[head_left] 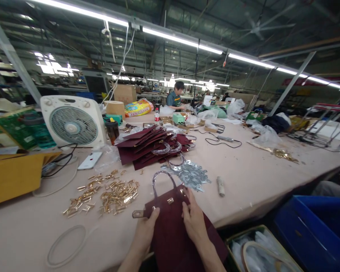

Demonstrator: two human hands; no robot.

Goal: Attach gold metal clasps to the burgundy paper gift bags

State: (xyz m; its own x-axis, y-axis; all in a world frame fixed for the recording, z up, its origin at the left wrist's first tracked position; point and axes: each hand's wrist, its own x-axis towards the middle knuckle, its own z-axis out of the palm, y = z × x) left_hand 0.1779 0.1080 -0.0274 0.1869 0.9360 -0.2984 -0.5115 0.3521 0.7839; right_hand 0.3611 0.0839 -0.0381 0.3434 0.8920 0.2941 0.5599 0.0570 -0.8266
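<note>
A dark red bag (172,234) with a wrapped loop handle lies at the table's near edge, hanging partly over it. My left hand (146,230) pinches the bag's left side next to a strap end with a metal tab. My right hand (193,219) rests on the bag's upper right, fingers closed against the fabric near a gold fitting. A scatter of gold metal fittings (107,192) lies to the left of the bag. A heap of small silvery pieces (191,174) sits just beyond it.
A stack of dark red bags (150,145) lies mid-table. A white fan (73,122) and a phone (90,160) stand at the left, beside a yellow box (14,175). Blue bins (317,226) sit below right. A person in green works at the far end.
</note>
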